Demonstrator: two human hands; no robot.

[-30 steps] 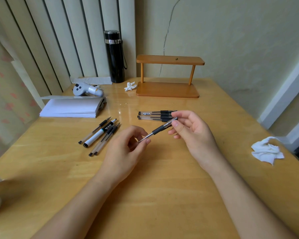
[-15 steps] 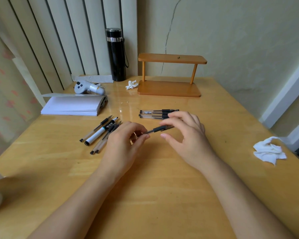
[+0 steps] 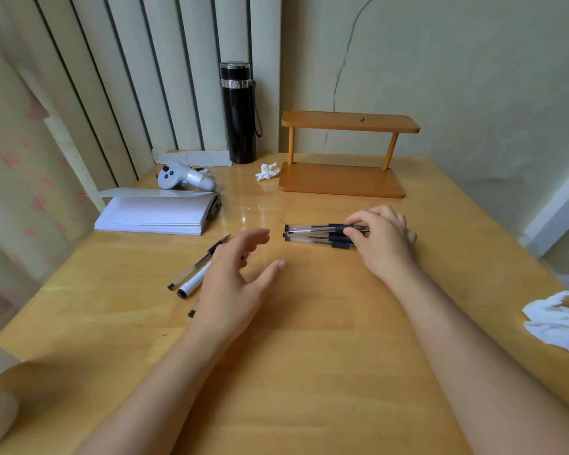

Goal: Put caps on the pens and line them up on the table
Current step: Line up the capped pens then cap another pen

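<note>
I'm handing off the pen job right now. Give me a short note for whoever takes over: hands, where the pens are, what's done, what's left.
Right hand: fingers pinched on a pen at the far side of the lined-up row, which lies in front of the wooden shelf; not let go yet.
Left hand: open, empty, hovering over the loose pens on the left side of the table.
Done: several clear black-grip pens lie side by side in the row.
Left: at least three loose pens, partly hidden by the left hand; the far one shows a bare tip. Cap each and add it to the row. I cannot make out any loose caps.
</note>
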